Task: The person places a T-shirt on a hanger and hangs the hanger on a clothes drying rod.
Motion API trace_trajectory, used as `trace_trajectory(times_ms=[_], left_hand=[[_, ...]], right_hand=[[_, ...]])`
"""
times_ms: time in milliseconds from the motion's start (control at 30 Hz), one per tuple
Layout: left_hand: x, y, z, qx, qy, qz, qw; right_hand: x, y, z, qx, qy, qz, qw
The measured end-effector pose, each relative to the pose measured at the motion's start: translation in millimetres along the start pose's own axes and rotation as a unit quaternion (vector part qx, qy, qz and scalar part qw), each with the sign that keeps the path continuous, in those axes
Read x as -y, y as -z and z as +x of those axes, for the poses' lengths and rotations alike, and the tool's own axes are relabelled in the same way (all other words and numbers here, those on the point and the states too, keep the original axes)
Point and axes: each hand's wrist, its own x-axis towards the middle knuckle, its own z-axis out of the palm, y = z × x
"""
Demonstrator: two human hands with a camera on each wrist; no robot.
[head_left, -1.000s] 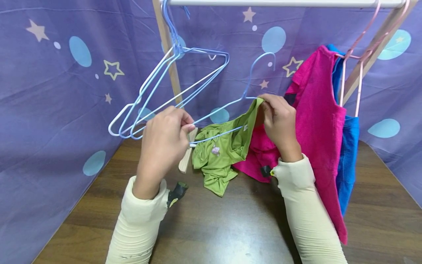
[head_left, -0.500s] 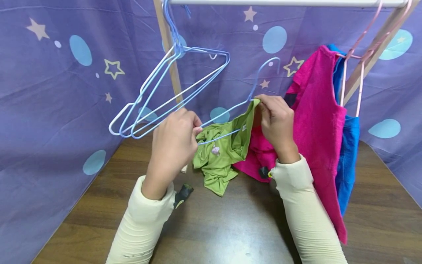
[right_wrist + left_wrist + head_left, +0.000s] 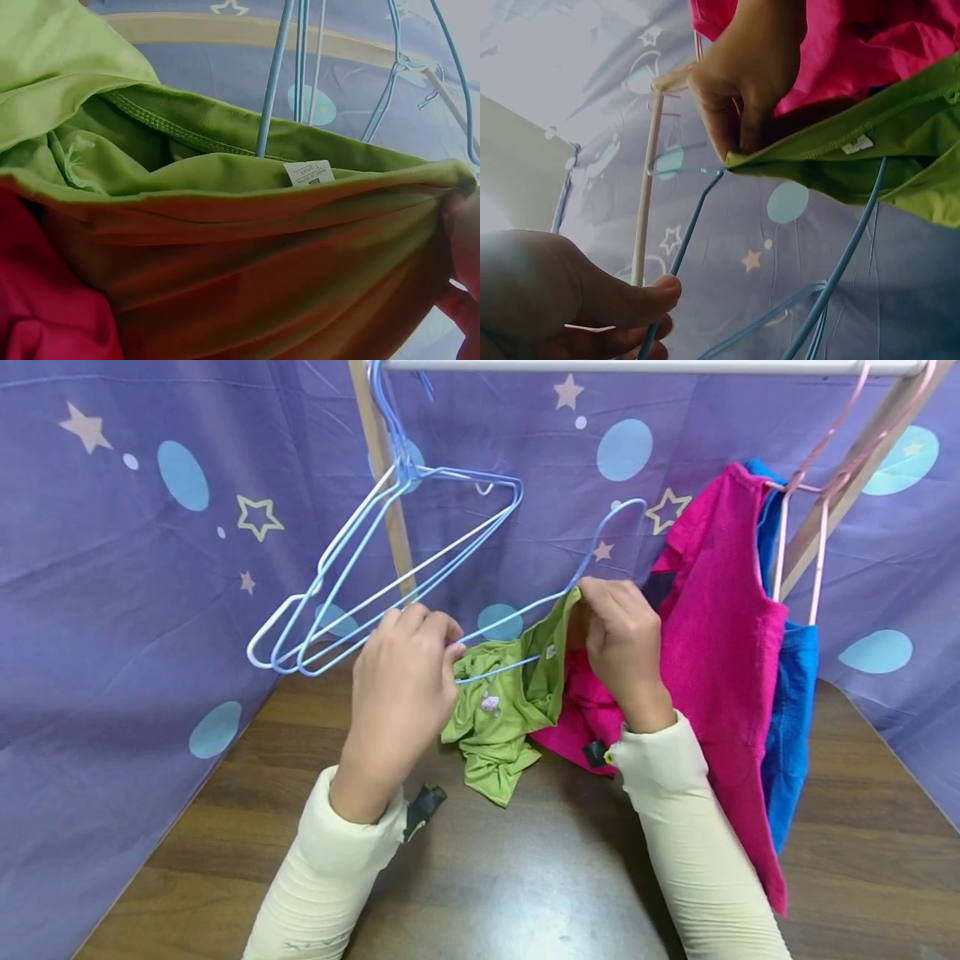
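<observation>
My left hand [image 3: 405, 685] grips a light blue wire hanger [image 3: 517, 612] near its left end, thumb against the wire in the left wrist view. The hanger's hook [image 3: 618, 508] points up and to the right. With its thumb and fingers my right hand [image 3: 622, 635] pinches the raised edge of a green shirt [image 3: 487, 747], holding the opening wide. The hanger's lower bar runs into this opening, where the shirt hides its far end. A white label [image 3: 307, 172] shows inside the edge in the right wrist view. The rest of the shirt droops to the table.
Several blue and white hangers [image 3: 337, 560] hang at the left of a white rail [image 3: 637, 366]. At its right, a pink garment [image 3: 720, 652] and a blue garment [image 3: 791, 718] hang on pink hangers. More pink cloth [image 3: 588, 702] lies behind the green shirt on the wooden table [image 3: 510, 877].
My left hand has moved right with the hanger, whose hook has tipped right and sunk lower. My right hand has shifted slightly left with the shirt's edge.
</observation>
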Motion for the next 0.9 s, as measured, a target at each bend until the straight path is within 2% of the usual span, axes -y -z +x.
trace_trajectory(times_ms=[100,200,267,333,433,533,733,900], left_hand=[[-6.3,-4.0,-2.3,-0.043,-0.045,-0.013,0.998],[-14.3,-10.4,-4.3,-0.076,-0.106,-0.029,0.991],[-19.8,-16.1,-5.3,-0.083,-0.148,-0.043,0.9846],[-24.6,-23.6,-6.0,-0.073,-0.181,-0.049,0.9795],[-29.5,-36.6,-6.9,-0.028,-0.21,-0.05,0.976],[-31.3,-49.8,-6.6,0.035,-0.216,-0.044,0.9748],[-28.4,-74.7,-1.8,0.149,-0.177,-0.032,0.9723],[-26.2,-93.7,1.8,0.212,-0.158,-0.034,0.9638]], right_hand=[[-0.7,0.1,-1.1,-0.006,-0.005,-0.009,1.0],[-1.6,0.6,-1.8,-0.007,-0.015,-0.018,1.0],[-2.2,1.0,-1.9,-0.006,-0.022,-0.022,1.0],[-2.5,1.3,-1.8,-0.003,-0.028,-0.026,0.999],[-2.5,1.3,-1.7,0.0,-0.033,-0.027,0.999],[-2.4,1.4,-1.5,0.004,-0.036,-0.03,0.999],[-3.0,1.9,-0.1,0.011,-0.045,-0.034,0.998],[-3.4,3.0,0.3,0.013,-0.052,-0.031,0.998]])
